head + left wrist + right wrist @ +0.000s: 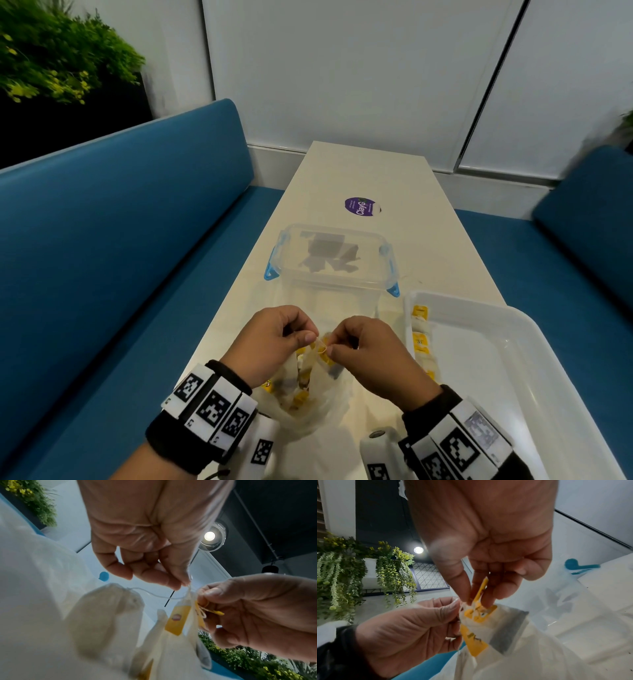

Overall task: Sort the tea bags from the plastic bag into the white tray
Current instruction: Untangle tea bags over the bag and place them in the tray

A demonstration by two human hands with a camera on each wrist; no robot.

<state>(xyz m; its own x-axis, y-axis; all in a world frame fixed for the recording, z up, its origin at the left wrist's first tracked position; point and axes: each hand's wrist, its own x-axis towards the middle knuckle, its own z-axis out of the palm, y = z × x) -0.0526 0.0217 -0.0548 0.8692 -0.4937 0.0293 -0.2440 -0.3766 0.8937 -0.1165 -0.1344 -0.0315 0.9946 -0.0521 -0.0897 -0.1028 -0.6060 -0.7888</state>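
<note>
The tea bags still to be sorted lie bunched in the plastic bag, which stands slumped at the near edge of the surface between the person's wrists. The white tray, the largest container, sits at the near right corner of the surface, just right of the plastic bag; a row of yellow-tagged tea bags already lies along its left wall, and the rest of its floor looks bare. Beyond the plastic bag, toward the middle of the surface, stands a clear lidded box with blue clips; something grey shows through the lid but cannot be identified. Farther on lies a purple round sticker.

Both hands meet just above the mouth of the plastic bag. The left hand pinches a white string between thumb and forefinger, and that string runs to a tea bag hanging low to the left. The right hand pinches a yellow tag with looped yellow string, with more tags and tea bags dangling directly below its fingertips, long axes hanging roughly vertical. The strings appear tangled together, so separating them is probably the step in hand. The right hand is nearer the white tray, which lies to its right, so a freed tea bag would most easily travel that way.
</note>
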